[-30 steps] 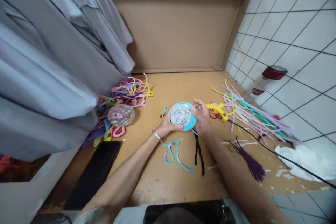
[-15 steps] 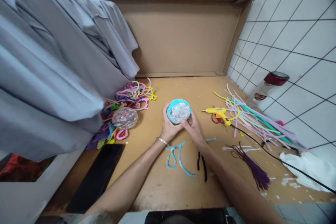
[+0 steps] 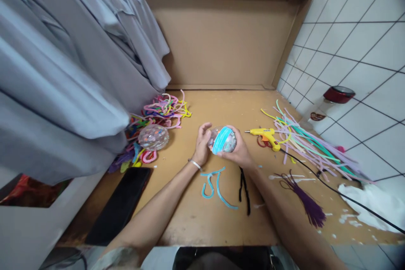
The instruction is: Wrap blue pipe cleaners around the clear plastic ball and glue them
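My right hand (image 3: 242, 149) grips a clear rounded container (image 3: 232, 141) from its right side, with the thumb below and the fingers over the top. Bright blue strips (image 3: 222, 139) run round its middle, and whitish bits show inside. My left hand (image 3: 201, 145) is cupped open at the container's left end; whether its fingertips touch is hard to tell. On the table just below my hands lie curved pieces of blue pipe cleaner (image 3: 220, 192) and black strips (image 3: 243, 190), beside my right forearm.
To the left are a clear faceted bowl (image 3: 153, 137), a heap of coloured pipe cleaners (image 3: 167, 107) and a black phone (image 3: 118, 206). A yellow glue gun (image 3: 264, 134), long pipe cleaners (image 3: 303, 141), a purple tassel (image 3: 305, 202) and a red-lidded jar (image 3: 321, 107) are on the right.
The container has turned from showing its round face to lying sideways, its blue band now slanting across. My right hand has shifted round its right side, and my left hand has loosened.
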Demonstrator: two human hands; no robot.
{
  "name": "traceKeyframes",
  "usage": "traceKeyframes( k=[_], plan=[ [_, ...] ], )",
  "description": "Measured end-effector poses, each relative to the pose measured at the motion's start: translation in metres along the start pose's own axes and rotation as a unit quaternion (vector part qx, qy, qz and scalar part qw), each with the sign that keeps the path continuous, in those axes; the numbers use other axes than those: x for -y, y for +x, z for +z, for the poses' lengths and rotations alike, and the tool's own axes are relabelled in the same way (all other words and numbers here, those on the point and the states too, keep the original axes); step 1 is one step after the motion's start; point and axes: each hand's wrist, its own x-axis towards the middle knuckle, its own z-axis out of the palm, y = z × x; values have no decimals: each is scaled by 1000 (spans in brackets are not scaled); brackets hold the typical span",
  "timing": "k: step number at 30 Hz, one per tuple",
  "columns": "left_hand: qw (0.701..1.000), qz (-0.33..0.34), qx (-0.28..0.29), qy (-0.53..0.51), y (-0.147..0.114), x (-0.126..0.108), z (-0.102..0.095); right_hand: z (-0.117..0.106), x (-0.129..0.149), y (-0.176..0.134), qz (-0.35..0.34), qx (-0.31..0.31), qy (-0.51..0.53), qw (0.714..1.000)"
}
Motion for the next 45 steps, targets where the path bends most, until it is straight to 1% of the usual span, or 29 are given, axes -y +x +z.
traceKeyframes(
  k=[2, 4, 7, 9, 12, 14, 17, 19, 21, 23, 25, 27, 29, 31, 34, 37, 40, 43, 45],
  plan=[
    [999, -35, 21, -3, 0, 1, 1, -1, -1, 0, -43, 13, -66, 997],
    [999, -36, 26, 17, 0, 2, 3, -2, -1, 0, -76, 30, -117, 990],
    [999, -5, 1, 53, -2, 2, 3, -1, 0, -2, -112, 54, -197, 973],
    [998, 1, -19, 60, -2, 1, 4, 0, 0, -4, -142, 56, -239, 959],
    [998, 5, -47, 51, -1, 2, 5, 3, -2, -7, -185, 44, -260, 947],
    [997, 10, -60, 45, 0, 4, 5, 5, -4, -8, -200, 34, -254, 946],
    [997, 4, -71, 40, 0, 9, 5, 7, -4, -9, -203, 24, -229, 952],
    [996, 6, -73, 42, -1, 12, 5, 6, -3, -7, -190, 13, -202, 961],
    [996, 1, -76, 46, -2, 15, 6, 4, -5, -2, -160, -15, -168, 973],
    [996, -9, -77, 50, -2, 17, 6, 1, -9, 5, -113, -55, -129, 984],
    [996, -11, -66, 53, -2, 17, 6, -1, -15, 11, -51, -72, -100, 991],
    [997, -9, -53, 61, -1, 17, 6, -1, -21, 14, 7, -62, -89, 994],
    [996, -6, -42, 74, -1, 16, 5, 2, -24, 12, 35, -59, -87, 994],
    [996, 3, -32, 86, -2, 14, 5, 6, -23, 7, 30, -81, -87, 992],
    [996, 17, 0, 89, -6, 10, 4, 11, -18, -1, -3, -109, -107, 988],
    [994, 27, 34, 97, -11, 6, 5, 10, -14, -7, -26, -94, -147, 984],
    [986, 52, 74, 139, -15, 1, 4, 7, -12, -9, -37, -79, -172, 981],
    [967, 95, 119, 206, -16, -3, 2, 4, -12, -9, -59, -69, -182, 979],
    [952, 124, 136, 243, -15, -4, 0, 4, -13, -9, -78, -60, -185, 978]
  ],
)
